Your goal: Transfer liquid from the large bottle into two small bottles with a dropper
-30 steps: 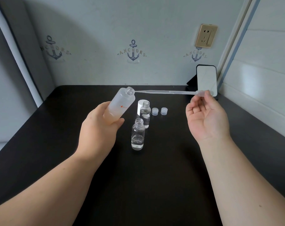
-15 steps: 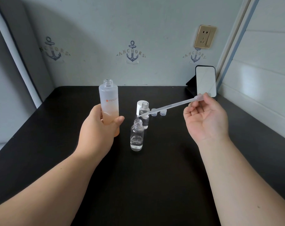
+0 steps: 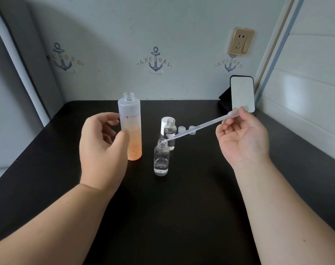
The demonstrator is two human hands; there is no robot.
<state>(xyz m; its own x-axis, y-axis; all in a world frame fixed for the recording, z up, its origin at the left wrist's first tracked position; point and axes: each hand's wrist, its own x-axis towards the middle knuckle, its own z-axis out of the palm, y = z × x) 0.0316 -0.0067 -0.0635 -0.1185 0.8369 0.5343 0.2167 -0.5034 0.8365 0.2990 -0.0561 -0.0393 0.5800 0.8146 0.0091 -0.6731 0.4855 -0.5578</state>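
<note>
The large frosted bottle [image 3: 130, 129], orange at its base and uncapped, stands upright on the black table [image 3: 162, 217]. My left hand [image 3: 102, 148] is just left of it, fingers spread and loosened, holding nothing. My right hand [image 3: 241, 138] pinches the bulb end of a clear plastic dropper [image 3: 199, 127]. The dropper slants down to the left, with its tip at the mouth of the near small glass bottle [image 3: 161, 159], which holds a little clear liquid. A second small bottle [image 3: 170, 133] stands just behind it.
A white cap [image 3: 165, 122] stands behind the far small bottle, and two small clear caps [image 3: 186, 129] lie to its right. A phone [image 3: 242, 93] leans on a stand at the back right corner. Walls close in the table at the back and right.
The large bottle went from tilted to upright on the table, and my left hand has let go of it. My right hand swung the dropper tip down from the large bottle's mouth to the near small bottle.
</note>
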